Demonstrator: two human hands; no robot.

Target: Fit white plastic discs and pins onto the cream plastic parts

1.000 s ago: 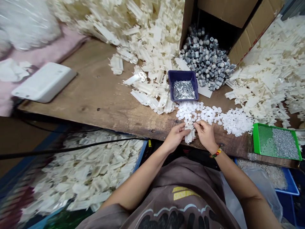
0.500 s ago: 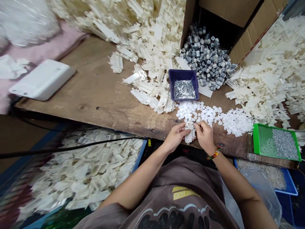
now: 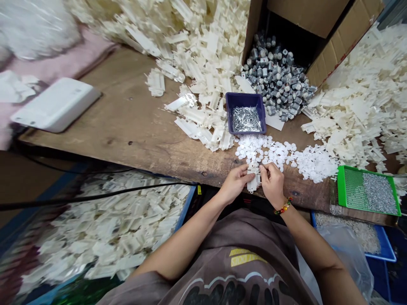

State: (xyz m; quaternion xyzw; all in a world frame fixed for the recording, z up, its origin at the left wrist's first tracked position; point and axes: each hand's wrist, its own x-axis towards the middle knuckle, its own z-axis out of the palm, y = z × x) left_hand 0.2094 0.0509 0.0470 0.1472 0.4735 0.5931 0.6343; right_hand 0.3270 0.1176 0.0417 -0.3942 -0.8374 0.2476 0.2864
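Observation:
A white plastic part point(image 3: 253, 179) is held upright at the front edge of the wooden table, between my two hands. My left hand point(image 3: 235, 181) grips it from the left, thumb across its face. At its upper right side, my right hand point(image 3: 272, 179) is closed with thumb and index finger pinched; anything between those fingertips is too small to make out. Just beyond my hands lie small white discs point(image 3: 276, 152). Behind the discs stands a dark purple tray point(image 3: 244, 100) holding thin metal pins point(image 3: 246, 119).
Heaps of white plastic parts point(image 3: 359, 106) lie at the back and right. Grey cylinders point(image 3: 276, 76) spill from a cardboard box point(image 3: 333, 51). A green tray point(image 3: 352, 190) of metal bits sits right. A white case point(image 3: 59, 103) lies left, and a black cable point(image 3: 104, 194) crosses below.
My right hand and wrist have shifted very slightly left and down. My left hand still holds the white plastic part in nearly the same place.

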